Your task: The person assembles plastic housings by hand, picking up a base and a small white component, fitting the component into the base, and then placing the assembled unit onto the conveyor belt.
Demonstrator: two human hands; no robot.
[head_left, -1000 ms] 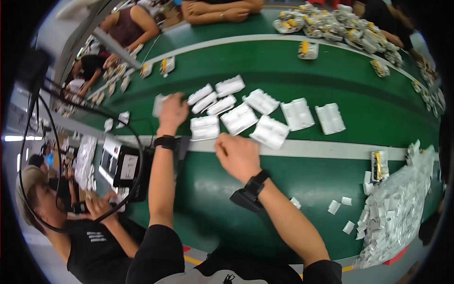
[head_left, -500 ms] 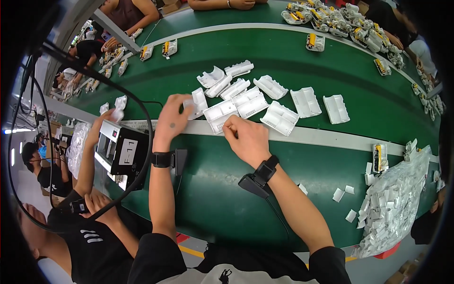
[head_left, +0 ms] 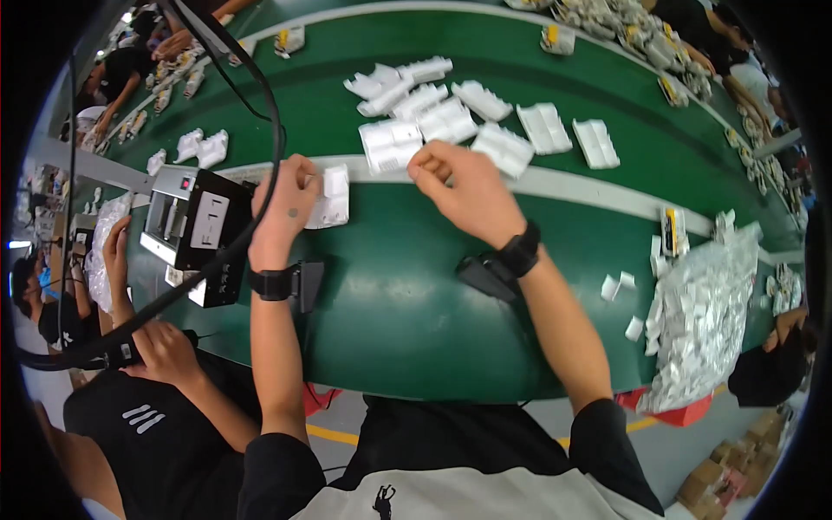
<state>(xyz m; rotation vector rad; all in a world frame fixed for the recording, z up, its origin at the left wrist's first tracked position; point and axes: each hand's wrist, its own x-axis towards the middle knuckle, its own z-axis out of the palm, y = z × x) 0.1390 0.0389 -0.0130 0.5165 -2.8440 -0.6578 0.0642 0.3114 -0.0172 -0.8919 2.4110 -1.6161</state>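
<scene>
My left hand [head_left: 282,206] has its fingers curled at the left edge of a white plastic shell [head_left: 333,198], which lies across the near edge of the pale strip. It appears to grip that edge, partly hidden by the fingers. My right hand [head_left: 468,189] is closed in a pinch; whatever may be between its fingertips is hidden. Just beyond those fingertips lies another white shell [head_left: 390,147], and a ribbed one [head_left: 503,149] sits behind the knuckles. Several more white shells [head_left: 419,101] are grouped farther back on the green surface.
A black and silver machine [head_left: 198,221] stands left of my left hand, with a black cable [head_left: 276,113] looping in front. At right lies a clear bag of small white pieces [head_left: 706,312]. A shell with a yellow part [head_left: 672,232] is beside it. A co-worker's hand [head_left: 169,351] is at left.
My left hand has drawn one white shell away from the group, toward me and to the left. My right hand stays pinched near the shells. The whole view has shifted.
</scene>
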